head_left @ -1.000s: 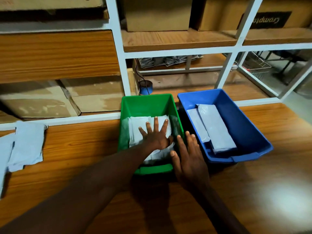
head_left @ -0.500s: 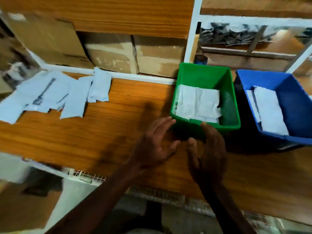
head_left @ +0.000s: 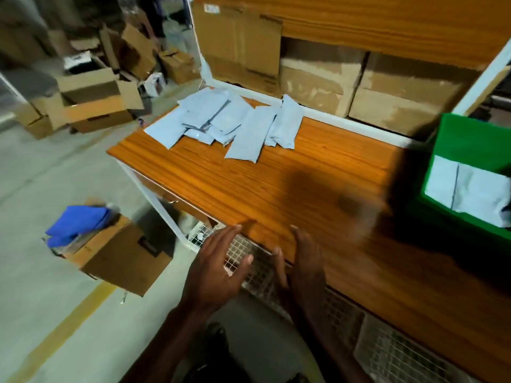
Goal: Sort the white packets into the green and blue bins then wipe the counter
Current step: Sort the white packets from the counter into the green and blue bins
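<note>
Several white packets (head_left: pixel 229 123) lie in a loose pile at the far left end of the wooden counter (head_left: pixel 276 189). At the right edge stands the green bin (head_left: pixel 470 136), holding flat white packets (head_left: pixel 470 189). The blue bin is out of view. My left hand (head_left: pixel 215 272) hovers open at the counter's near edge, fingers spread, holding nothing. Just to its right is my right hand (head_left: pixel 304 266), also open and empty, over the counter's front edge. Both hands are well short of the packet pile.
Cardboard boxes (head_left: pixel 359 87) fill the shelf behind the counter. On the floor to the left sits a box with a blue cloth (head_left: pixel 77 225) on top, and more open boxes (head_left: pixel 96 103) stand further back. A wire mesh basket (head_left: pixel 345 313) hangs under the counter.
The view has swung left, away from the bins and toward the packet pile. Both hands have left the green bin and moved back to the counter's near edge, still empty.
</note>
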`<state>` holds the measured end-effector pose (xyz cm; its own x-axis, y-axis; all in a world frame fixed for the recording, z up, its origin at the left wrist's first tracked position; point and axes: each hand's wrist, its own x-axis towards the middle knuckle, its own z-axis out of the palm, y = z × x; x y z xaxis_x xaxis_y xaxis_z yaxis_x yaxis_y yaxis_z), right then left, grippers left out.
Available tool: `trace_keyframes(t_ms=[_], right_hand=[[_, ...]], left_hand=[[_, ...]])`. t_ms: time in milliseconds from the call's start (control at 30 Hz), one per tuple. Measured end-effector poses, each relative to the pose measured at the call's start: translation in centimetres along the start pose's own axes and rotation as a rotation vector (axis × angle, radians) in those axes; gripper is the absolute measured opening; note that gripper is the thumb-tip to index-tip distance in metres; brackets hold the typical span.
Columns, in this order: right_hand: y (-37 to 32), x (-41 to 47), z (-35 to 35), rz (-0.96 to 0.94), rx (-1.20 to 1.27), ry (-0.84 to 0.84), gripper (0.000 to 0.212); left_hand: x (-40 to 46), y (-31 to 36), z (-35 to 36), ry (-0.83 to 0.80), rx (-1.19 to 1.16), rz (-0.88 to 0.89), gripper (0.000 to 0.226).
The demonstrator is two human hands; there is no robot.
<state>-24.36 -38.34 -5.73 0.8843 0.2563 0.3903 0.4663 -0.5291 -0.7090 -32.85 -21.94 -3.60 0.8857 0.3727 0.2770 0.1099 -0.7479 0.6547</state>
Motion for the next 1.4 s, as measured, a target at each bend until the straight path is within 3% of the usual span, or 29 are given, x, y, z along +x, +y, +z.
trace_keyframes(t_ms=[267, 533, 767, 1033, 1233, 1300, 1400], right_hand=[[-8.5, 5.3, 13.0, 0.002, 0.034, -0.030, 0.060], [-9.8, 14.6, 20.7, -0.027, -0.123, 0.031, 0.059], [-7.8, 22.9, 25.1, 0.039, -0.178, 0.076, 0.058], [-5.2, 31.9, 27.9, 0.140, -0.398, 0.108, 0.057], [-2.0, 35.6, 30.6, 0.387, -0.691, -0.128, 0.066], [-1.6, 35.7, 31.3, 0.427, -0.754, -0.145, 0.067], [-2.2, 36.1, 31.7, 0.493, -0.794, -0.119, 0.064]], left_hand=[[6.3, -10.6, -7.4, 0.029, 0.061, -0.039, 0.064], [17.3, -16.6, -12.1, -0.065, 0.099, 0.050, 0.072], [27.9, -19.4, -9.7, -0.058, 0.115, 0.204, 0.066], [40.2, -21.7, -7.0, -0.040, 0.182, 0.195, 0.069], [48.4, -23.8, -3.6, -0.192, 0.306, 0.091, 0.081], [49.2, -24.7, -2.3, -0.297, 0.323, 0.080, 0.082], [49.4, -26.0, -1.7, -0.305, 0.285, 0.110, 0.078]])
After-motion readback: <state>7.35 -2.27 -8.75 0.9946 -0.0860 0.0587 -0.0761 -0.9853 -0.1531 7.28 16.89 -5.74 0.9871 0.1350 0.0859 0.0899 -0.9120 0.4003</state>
